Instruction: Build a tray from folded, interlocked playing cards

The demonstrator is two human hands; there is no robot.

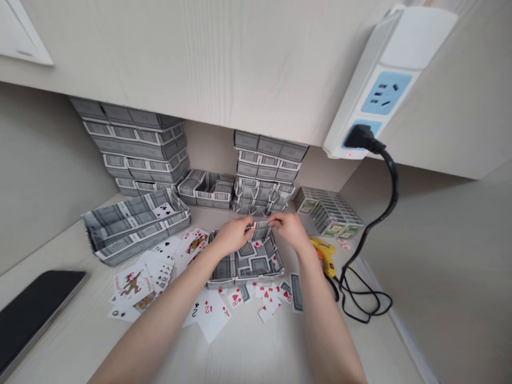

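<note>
A low open box made of grey patterned playing cards (258, 258) lies on the desk, with folded card pieces inside. At its far edge, my left hand (236, 234) pinches one end of a small grey card strip (262, 225). My right hand (288, 228) pinches the strip's other end with thumb and fingertips. Loose playing cards (214, 312) are spread in front of the box and to its left. Smaller cut card pieces (268, 301) lie near its front edge, beside a face-down card (296, 292).
Stacked card boxes (136, 144) rise at the back left, another stack (268, 170) at the back centre. A long card box (138, 224) sits left. Right are a yellow glue gun (326, 256), a black cable (394, 186) and a power strip (384, 85). A dark device (36, 309) lies front left.
</note>
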